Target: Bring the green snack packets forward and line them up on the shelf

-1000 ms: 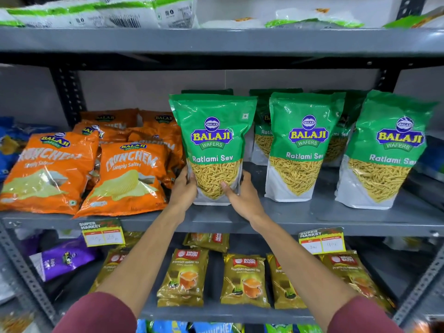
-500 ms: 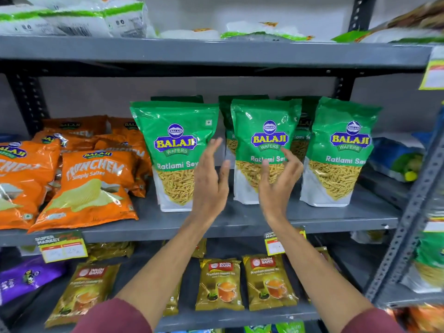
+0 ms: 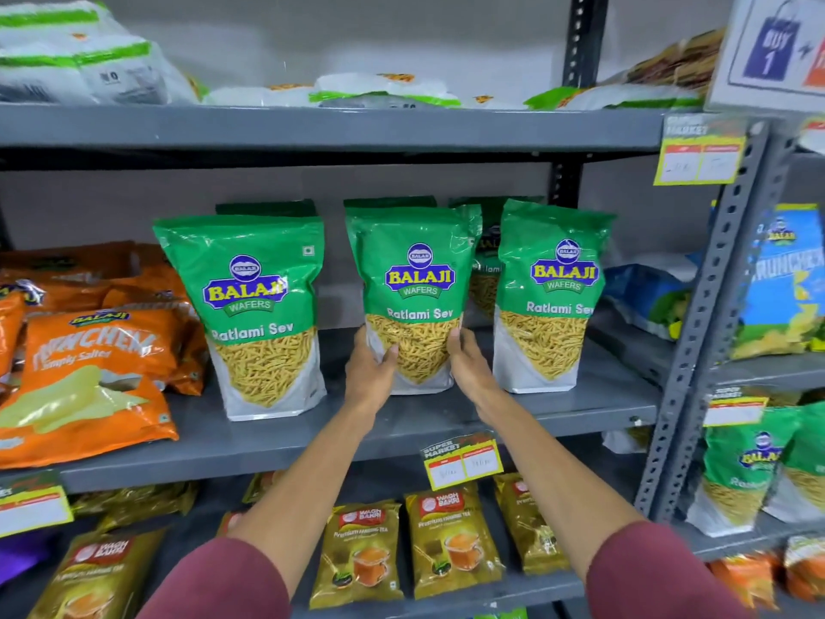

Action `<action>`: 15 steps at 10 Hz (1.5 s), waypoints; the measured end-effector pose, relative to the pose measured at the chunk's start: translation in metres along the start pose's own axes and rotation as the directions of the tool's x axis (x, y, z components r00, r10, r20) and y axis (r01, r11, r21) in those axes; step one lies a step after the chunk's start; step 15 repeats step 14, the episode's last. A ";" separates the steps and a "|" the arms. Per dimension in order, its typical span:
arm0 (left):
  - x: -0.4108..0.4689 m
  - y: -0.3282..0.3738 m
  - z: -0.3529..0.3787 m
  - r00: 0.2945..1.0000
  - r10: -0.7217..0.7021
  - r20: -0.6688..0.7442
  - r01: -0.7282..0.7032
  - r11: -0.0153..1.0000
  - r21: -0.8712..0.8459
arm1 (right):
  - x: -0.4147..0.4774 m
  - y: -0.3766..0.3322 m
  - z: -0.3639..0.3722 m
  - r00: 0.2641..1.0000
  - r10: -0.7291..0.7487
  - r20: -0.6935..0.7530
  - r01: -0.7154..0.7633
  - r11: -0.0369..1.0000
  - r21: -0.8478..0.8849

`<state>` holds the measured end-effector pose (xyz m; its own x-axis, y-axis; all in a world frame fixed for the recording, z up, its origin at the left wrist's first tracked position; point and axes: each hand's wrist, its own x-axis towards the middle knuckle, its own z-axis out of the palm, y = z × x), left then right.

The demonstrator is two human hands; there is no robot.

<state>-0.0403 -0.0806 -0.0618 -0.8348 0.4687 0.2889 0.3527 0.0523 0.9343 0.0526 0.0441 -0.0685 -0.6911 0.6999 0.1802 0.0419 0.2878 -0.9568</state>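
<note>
Three green Balaji Ratlami Sev packets stand upright on the grey middle shelf (image 3: 446, 422). The left packet (image 3: 254, 306) stands alone, nearest the front edge. The middle packet (image 3: 417, 279) is gripped at its lower sides by my left hand (image 3: 372, 373) and my right hand (image 3: 471, 368). The right packet (image 3: 553, 297) stands beside it, untouched. More green packets (image 3: 484, 279) stand behind, mostly hidden, with only their tops and a sliver showing.
Orange Crunchem chip bags (image 3: 93, 364) lie piled at the shelf's left. A blue bag (image 3: 647, 297) lies at the right, by the perforated upright (image 3: 710, 314). A price tag (image 3: 462, 462) hangs on the shelf edge. Tea packets (image 3: 442, 542) fill the shelf below.
My hands let go of the left packet, moved right with open fingers, and now grip the middle packet. The view has shifted to the right.
</note>
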 end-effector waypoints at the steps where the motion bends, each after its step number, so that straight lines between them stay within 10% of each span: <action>1: -0.010 -0.008 -0.002 0.998 0.025 -0.058 -0.025 1.000 -0.001 | -0.008 0.005 -0.001 0.999 -0.036 0.012 0.036 0.999 -0.001; 4: -0.032 0.008 0.012 0.974 0.041 -0.223 -0.017 0.994 0.108 | -0.025 0.001 -0.015 0.984 -0.173 -0.041 0.172 0.985 -0.034; 6: -0.055 0.032 0.063 0.755 0.596 -0.273 -0.533 0.800 0.275 | -0.039 0.011 -0.069 0.607 -0.540 -0.583 0.527 0.823 -0.213; 7: -0.052 0.044 0.104 0.855 0.518 0.013 -0.517 0.852 0.083 | -0.025 0.016 -0.113 0.543 -0.332 -0.771 0.407 0.908 -0.104; 9: -0.030 0.055 0.149 0.985 0.021 0.170 -0.020 1.000 -0.005 | 0.001 0.043 -0.157 0.911 0.059 -0.409 -0.005 0.991 0.132; 10: -0.023 0.056 0.158 0.969 -0.030 0.246 0.030 1.000 0.005 | 0.005 0.051 -0.163 0.961 0.055 -0.271 -0.041 0.997 0.058; 15: -0.054 0.052 0.143 0.962 0.206 0.179 -0.237 0.956 0.173 | -0.019 0.045 -0.148 0.843 -0.204 -0.497 0.168 0.979 -0.118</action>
